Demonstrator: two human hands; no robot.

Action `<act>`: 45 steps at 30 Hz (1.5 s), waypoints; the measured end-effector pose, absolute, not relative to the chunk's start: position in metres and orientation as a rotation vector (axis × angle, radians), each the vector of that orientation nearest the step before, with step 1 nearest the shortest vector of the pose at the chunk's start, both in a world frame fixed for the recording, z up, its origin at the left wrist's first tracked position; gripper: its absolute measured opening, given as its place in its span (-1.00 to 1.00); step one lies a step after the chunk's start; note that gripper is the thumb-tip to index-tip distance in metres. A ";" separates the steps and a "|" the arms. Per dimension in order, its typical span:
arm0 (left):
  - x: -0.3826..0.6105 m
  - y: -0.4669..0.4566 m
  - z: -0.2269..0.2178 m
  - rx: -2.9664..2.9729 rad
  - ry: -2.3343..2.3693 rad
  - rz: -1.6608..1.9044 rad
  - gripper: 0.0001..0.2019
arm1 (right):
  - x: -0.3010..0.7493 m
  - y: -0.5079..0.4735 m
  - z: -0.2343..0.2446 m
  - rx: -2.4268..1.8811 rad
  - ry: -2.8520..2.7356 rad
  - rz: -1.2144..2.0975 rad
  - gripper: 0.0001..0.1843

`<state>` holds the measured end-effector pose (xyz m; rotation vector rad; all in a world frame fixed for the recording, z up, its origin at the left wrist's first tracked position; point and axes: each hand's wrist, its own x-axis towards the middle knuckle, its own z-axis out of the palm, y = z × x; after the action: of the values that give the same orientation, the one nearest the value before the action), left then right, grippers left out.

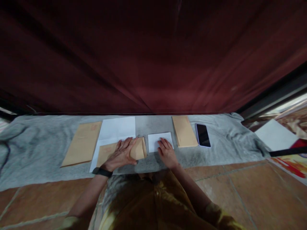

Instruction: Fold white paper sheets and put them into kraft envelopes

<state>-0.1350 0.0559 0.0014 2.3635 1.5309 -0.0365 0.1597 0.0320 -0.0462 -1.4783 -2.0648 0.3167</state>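
Observation:
My left hand (122, 154) lies flat, fingers spread, on a brown envelope (138, 150) whose open flap end points right. Under that envelope is a white sheet of paper (117, 128). My right hand (166, 152) rests with fingers stretched out on a small folded white paper (155, 139) just right of the envelope's mouth. A black band is on my left wrist. Everything lies on a grey cloth (38, 143) spread over the floor.
A stack of brown envelopes (82, 143) lies at the left, another brown envelope pile (184, 131) at the right with a dark phone (203, 135) beside it. A dark red curtain (153, 54) hangs behind. Terracotta floor tiles (240, 188) are near me. A white sheet (275, 135) lies far right.

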 end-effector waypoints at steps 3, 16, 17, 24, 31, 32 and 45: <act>-0.135 0.056 0.001 2.371 1.539 -0.036 0.23 | 0.159 0.029 -0.053 -1.503 -2.081 0.280 -0.55; -0.129 0.051 0.001 2.432 1.492 0.128 0.16 | 0.164 0.031 -0.052 -1.455 -2.005 0.290 -0.53; -0.121 0.049 0.001 2.452 1.465 0.183 0.12 | 0.163 0.031 -0.051 -1.455 -2.016 0.281 -0.53; -0.037 0.017 -0.026 2.530 1.339 0.337 -0.26 | 0.163 0.027 -0.048 -1.545 -2.130 0.217 -0.53; -0.021 0.008 -0.022 2.580 1.447 0.305 -0.28 | 0.181 0.026 -0.045 -1.623 -2.061 0.238 -0.52; -0.027 0.010 -0.016 2.583 1.466 0.303 -0.22 | 0.182 0.027 -0.042 -1.624 -2.046 0.241 -0.53; -0.133 0.040 -0.004 2.218 1.769 -0.046 0.21 | 0.088 0.042 -0.031 -1.318 -1.578 1.273 -0.72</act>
<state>-0.1326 0.0395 -0.0037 2.2181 1.7693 -0.0459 0.0881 0.0419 -0.0309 -1.3179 -1.5777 1.2728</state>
